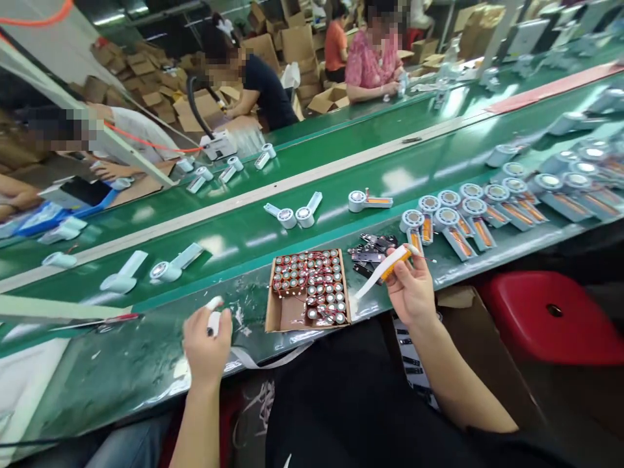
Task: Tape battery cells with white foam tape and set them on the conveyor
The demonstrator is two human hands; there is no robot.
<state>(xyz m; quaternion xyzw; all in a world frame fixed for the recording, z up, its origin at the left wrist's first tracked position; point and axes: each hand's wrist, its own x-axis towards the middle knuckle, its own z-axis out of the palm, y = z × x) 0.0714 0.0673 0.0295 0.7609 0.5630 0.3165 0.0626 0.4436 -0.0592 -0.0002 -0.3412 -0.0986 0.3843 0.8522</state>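
My right hand [412,292] pinches an orange battery [394,265] with a wire at its end. A white strip [377,273] lies along the battery and hangs down to the left. My left hand [207,338] is closed above the bench edge; something white with a dark spot shows between thumb and fingers, too covered to name. A pale band [266,365] runs from near that hand along the bench edge toward my lap. Between my hands an open cardboard box [287,315] holds many upright round battery cells [312,273] with red wires.
Black parts [368,253] are piled behind my right hand. Light-blue handheld housings [455,234] crowd the bench at right; several more lie on the green conveyor [331,175]. Scissors [117,318] rest at left. A red stool [550,318] stands at right. Other people work across the line.
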